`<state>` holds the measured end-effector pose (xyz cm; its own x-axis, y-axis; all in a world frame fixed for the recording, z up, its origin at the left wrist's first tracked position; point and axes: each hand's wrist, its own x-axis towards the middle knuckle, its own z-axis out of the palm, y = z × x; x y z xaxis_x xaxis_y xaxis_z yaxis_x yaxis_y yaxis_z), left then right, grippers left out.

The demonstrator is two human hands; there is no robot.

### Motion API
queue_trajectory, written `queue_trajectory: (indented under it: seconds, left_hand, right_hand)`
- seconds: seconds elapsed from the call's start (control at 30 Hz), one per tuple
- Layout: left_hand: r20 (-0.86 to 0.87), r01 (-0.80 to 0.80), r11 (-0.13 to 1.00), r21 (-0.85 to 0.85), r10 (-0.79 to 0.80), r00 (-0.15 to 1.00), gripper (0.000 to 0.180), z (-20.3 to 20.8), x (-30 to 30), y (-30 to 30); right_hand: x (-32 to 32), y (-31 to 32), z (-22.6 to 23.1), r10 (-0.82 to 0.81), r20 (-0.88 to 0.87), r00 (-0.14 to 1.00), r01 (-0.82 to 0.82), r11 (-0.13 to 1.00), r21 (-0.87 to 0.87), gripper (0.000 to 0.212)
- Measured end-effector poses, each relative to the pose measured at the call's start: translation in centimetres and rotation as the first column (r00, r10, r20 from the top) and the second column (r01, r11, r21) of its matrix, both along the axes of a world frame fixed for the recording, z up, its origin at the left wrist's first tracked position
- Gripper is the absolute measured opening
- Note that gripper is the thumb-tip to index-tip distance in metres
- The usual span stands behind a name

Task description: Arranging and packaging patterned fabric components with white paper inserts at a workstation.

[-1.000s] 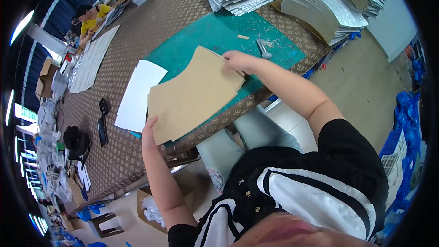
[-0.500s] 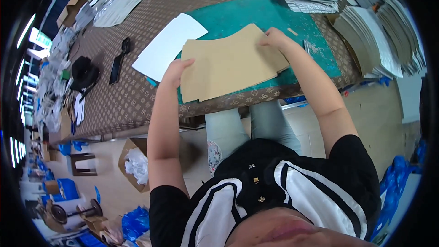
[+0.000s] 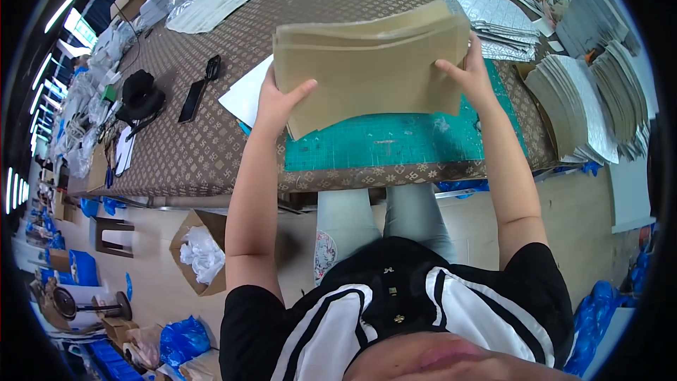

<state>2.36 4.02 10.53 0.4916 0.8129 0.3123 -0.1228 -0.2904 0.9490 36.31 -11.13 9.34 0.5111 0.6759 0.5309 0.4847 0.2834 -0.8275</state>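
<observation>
Between my two hands a stack of brown kraft paper sheets (image 3: 374, 74) is held up off the table, tilted, its sheets slightly fanned along the upper edge. My left hand (image 3: 285, 99) grips the left end with the thumb on the near face. At the right end my right hand (image 3: 469, 74) does the same, fingers wrapped behind the edge. Beneath the stack lies a green cutting mat (image 3: 395, 144). A white sheet (image 3: 243, 99) sticks out from behind my left hand, partly hidden by the stack.
Piles of silvery padded sheets (image 3: 493, 17) and brown-edged sheets (image 3: 564, 106) stand on the right. To the left are a black phone (image 3: 190, 102) and a black cap (image 3: 141, 92). An open carton (image 3: 183, 240) with white plastic sits on the floor below the table edge (image 3: 211, 187).
Both hands have lifted the brown stack off the mat and tipped it up, exposing the mat's near part. My right thumb now presses on the near face.
</observation>
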Motion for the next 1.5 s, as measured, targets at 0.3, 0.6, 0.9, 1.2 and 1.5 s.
queue_trajectory:
  seconds: [0.3, 0.6, 0.9, 1.2, 1.5]
  left_hand:
    - [-0.184, 0.0, 0.999, -0.052, -0.01, 0.983, 0.053, 0.1, 0.7, 1.3]
    - [-0.229, 0.164, 0.985, -0.048, -0.17, 0.958, 0.057, 0.7, -0.1, 0.5]
    - [-0.276, 0.121, 0.992, 0.023, -0.11, 0.955, 0.055, 0.9, 0.1, 0.8]
    - [-0.238, 0.087, 0.995, 0.042, -0.075, 0.968, 0.05, 3.2, 1.8, 3.2]
    - [-0.159, 0.17, 0.855, 0.49, -0.105, 0.982, 0.03, -1.7, 4.8, 8.6]
  right_hand:
    - [1.9, 0.0, 0.2, 0.203, -0.16, 0.966, -0.252, 0.877, -0.41, 0.062]
    - [2.6, -0.6, 3.1, 0.553, -0.047, 0.832, -0.523, 0.752, -0.401, 0.057]
    - [2.1, -0.8, 4.0, 0.459, -0.143, 0.877, -0.478, 0.799, -0.365, 0.062]
    - [3.7, 1.7, 4.5, 0.332, 0.021, 0.943, -0.301, 0.878, -0.371, 0.05]
    - [6.7, 4.6, -0.1, 0.255, 0.221, 0.941, -0.195, 0.946, -0.26, 0.025]
